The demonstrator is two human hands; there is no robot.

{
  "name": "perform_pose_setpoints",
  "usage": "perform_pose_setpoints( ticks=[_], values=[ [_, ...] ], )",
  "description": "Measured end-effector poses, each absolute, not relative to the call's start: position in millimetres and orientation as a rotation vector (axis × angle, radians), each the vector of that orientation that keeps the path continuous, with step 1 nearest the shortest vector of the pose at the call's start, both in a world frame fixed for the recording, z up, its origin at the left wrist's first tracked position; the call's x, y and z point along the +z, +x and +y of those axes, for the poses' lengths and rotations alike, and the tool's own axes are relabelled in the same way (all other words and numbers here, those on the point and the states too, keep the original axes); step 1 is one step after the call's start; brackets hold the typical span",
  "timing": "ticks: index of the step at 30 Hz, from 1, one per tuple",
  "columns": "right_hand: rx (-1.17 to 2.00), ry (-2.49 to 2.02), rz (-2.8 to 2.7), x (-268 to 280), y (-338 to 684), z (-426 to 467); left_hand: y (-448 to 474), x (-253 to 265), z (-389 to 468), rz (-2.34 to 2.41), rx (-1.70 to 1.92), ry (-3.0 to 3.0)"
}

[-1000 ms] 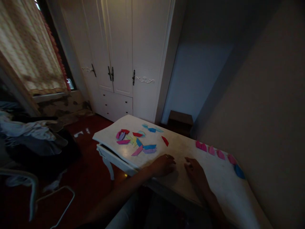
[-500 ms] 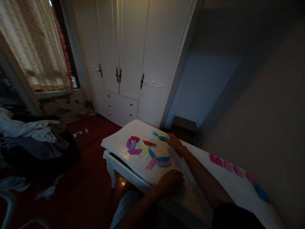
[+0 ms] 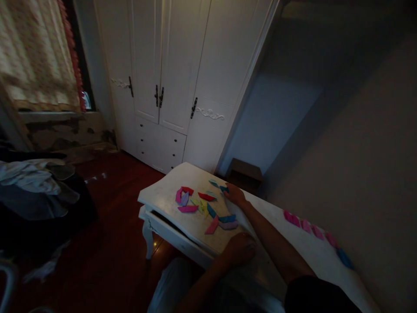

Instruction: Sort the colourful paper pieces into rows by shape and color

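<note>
My right hand (image 3: 235,194) reaches to the far edge of the white table (image 3: 169,188), its fingers closed on a teal folded paper piece (image 3: 223,189). Just left of that lies a pale turquoise folded piece (image 3: 213,183). My left hand (image 3: 240,249) rests near the front edge with its fingers curled; what they hold, if anything, is hidden. Between the hands and to the left lie more folded papers: a pink piece (image 3: 212,225), a lilac piece (image 3: 228,225), a blue piece (image 3: 227,218), a yellow piece (image 3: 203,208), a red piece (image 3: 206,197) and a magenta piece (image 3: 188,209).
Several pink folded papers (image 3: 306,225) and a blue one (image 3: 344,258) line the table's wall side at right. A drawer (image 3: 176,228) sits slightly open at the front. Beyond stand a white wardrobe (image 3: 176,65) and a brown box-like stand (image 3: 245,176). Piled cloth (image 3: 35,182) is at left.
The camera view has shifted slightly. My right fingers now cover more of the teal piece, and a red piece seen by my right forearm is out of sight. My left hand stays curled.
</note>
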State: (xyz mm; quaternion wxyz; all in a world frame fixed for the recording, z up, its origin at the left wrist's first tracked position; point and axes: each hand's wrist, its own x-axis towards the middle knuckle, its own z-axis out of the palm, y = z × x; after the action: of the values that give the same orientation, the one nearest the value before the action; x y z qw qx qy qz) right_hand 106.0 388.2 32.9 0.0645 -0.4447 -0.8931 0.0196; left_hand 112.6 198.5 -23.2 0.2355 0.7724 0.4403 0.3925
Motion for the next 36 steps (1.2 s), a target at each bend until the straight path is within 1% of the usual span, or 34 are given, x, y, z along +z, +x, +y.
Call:
perform_pose_setpoints(
  ticks=[6, 16, 21, 28, 32, 36],
  values=[
    [0.024, -1.397, -2.533, 39.4, 133.5, 345.0, 110.7, -21.0, 198.8, 1.252, 1.078, 2.076],
    [0.149, -1.519, -2.219, 45.8, 224.1, 291.8, 109.4, -23.1, 200.3, 1.217, 1.174, 1.979],
    [0.173, -1.710, -2.004, 40.4, 310.0, 287.5, 109.8, -21.8, 200.4, 1.259, 1.157, 1.986],
    [0.133, -2.119, -1.765, 20.5, 433.7, 285.0, 109.1, -23.7, 202.8, 1.306, 1.137, 1.970],
    [0.095, -2.278, -1.667, 17.3, 475.6, 297.9, 107.2, -25.2, 205.1, 1.327, 1.128, 1.963],
    [0.059, -2.370, -1.647, 14.4, 492.1, 318.2, 107.0, -25.5, 206.6, 1.360, 1.115, 1.954]
  ],
)
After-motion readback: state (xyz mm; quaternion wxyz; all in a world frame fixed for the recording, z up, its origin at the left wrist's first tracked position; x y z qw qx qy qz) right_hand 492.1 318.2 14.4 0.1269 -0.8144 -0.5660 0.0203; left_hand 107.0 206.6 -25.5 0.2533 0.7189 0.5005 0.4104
